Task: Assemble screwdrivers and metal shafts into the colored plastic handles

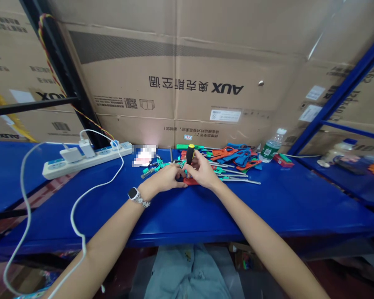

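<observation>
My right hand (202,169) is closed around a black and yellow screwdriver (190,153), which stands upright. Close beside it, my left hand (167,177) has its fingers bent together at a red-handled tool (190,181) lying on the blue table (187,216); its fingertips are partly hidden, and what they grip is too small to make out. Several metal rods with green parts (233,175) lie to the right of my hands. Behind them is a pile of orange and blue plastic clamps (237,157). A green-handled screwdriver (190,147) rests at the back.
A white power strip (90,161) with plugs and a looping white cable (77,203) is on the left, the cable crossing my left forearm. A bottle (271,147) and a red box (283,160) stand at the back right. Large cardboard boxes (190,50) rise behind the table.
</observation>
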{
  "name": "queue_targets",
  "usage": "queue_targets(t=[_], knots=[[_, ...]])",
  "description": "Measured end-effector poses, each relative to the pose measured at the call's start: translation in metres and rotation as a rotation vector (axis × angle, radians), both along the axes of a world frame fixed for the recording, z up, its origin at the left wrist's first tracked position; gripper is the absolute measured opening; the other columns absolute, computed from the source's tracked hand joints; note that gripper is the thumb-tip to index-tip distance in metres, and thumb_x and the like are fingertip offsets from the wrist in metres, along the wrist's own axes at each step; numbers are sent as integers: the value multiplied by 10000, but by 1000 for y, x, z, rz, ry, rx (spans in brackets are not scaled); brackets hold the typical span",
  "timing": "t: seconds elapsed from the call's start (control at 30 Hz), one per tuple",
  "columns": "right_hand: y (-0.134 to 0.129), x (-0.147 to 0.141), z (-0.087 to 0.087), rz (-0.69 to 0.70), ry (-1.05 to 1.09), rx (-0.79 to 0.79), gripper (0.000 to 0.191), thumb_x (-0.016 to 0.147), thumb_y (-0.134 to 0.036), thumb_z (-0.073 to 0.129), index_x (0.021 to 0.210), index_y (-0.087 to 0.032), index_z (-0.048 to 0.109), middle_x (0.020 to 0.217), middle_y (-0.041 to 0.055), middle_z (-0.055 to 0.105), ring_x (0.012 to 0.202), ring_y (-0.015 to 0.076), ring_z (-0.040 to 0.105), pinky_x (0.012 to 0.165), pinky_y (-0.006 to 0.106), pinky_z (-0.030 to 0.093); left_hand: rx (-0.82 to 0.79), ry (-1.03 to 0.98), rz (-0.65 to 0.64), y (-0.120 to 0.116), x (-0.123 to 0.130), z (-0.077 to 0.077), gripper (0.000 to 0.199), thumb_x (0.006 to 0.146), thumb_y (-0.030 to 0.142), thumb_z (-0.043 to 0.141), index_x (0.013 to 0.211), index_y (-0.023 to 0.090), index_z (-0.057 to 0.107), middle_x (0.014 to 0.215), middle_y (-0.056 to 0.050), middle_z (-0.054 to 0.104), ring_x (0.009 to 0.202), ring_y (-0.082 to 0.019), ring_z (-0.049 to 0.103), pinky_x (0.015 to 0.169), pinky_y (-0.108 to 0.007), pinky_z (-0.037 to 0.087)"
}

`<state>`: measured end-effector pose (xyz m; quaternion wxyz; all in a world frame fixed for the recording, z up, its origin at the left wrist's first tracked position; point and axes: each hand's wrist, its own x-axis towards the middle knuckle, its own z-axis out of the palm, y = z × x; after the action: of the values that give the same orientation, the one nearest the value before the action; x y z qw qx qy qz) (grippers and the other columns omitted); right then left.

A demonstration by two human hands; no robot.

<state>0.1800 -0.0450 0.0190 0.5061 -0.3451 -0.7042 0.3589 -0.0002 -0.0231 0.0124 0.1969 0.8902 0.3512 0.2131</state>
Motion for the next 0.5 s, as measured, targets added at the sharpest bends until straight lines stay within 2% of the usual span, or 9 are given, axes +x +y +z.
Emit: queue_targets(t=[0.13, 0.23, 0.3, 0.37, 0.43, 0.5], knots=[[9, -11, -4, -136, 119, -14, 466, 723, -510, 814, 808, -260, 429, 677, -31, 603, 542, 165, 597, 500, 305, 478, 52, 10, -4, 3, 1, -5, 161, 797, 249, 683, 668, 202, 599, 732, -28, 620, 717, -203, 576, 716, -334, 432], [17, -11, -4, -135, 144, -66, 538, 671, -580, 835, 722, -253, 410, 608, -38, 579, 477, 157, 566, 471, 305, 448, 78, 21, 6, 4, 3, -7, 144, 793, 203, 664, 676, 201, 580, 792, -47, 643, 783, -222, 599, 743, -347, 445], [20, -8, -1, -97, 136, -83, 511, 684, -585, 828, 707, -243, 448, 584, -37, 572, 465, 153, 556, 477, 305, 447, 107, -12, 55, 6, 3, -8, 149, 769, 266, 734, 749, 199, 602, 836, -57, 648, 828, -241, 601, 755, -359, 453], [20, -4, 3, -32, 110, -68, 437, 734, -565, 802, 741, -225, 528, 615, -22, 600, 510, 157, 578, 522, 310, 478, 111, -54, 104, 8, 2, -8, 248, 726, 331, 798, 843, 193, 629, 851, -57, 644, 829, -246, 598, 747, -364, 457], [21, -1, 5, 31, 52, -34, 363, 805, -542, 751, 818, -208, 609, 692, 1, 638, 581, 162, 605, 590, 322, 513, 71, -105, 126, 10, 0, -6, 334, 707, 378, 820, 910, 183, 642, 845, -51, 645, 798, -235, 597, 726, -358, 461], [22, 1, 6, 28, -30, 18, 337, 868, -535, 689, 878, -200, 660, 774, 21, 645, 663, 168, 617, 664, 339, 536, 14, -193, 120, 10, -2, -3, 349, 745, 408, 788, 961, 173, 648, 854, -51, 662, 776, -214, 603, 714, -341, 467]])
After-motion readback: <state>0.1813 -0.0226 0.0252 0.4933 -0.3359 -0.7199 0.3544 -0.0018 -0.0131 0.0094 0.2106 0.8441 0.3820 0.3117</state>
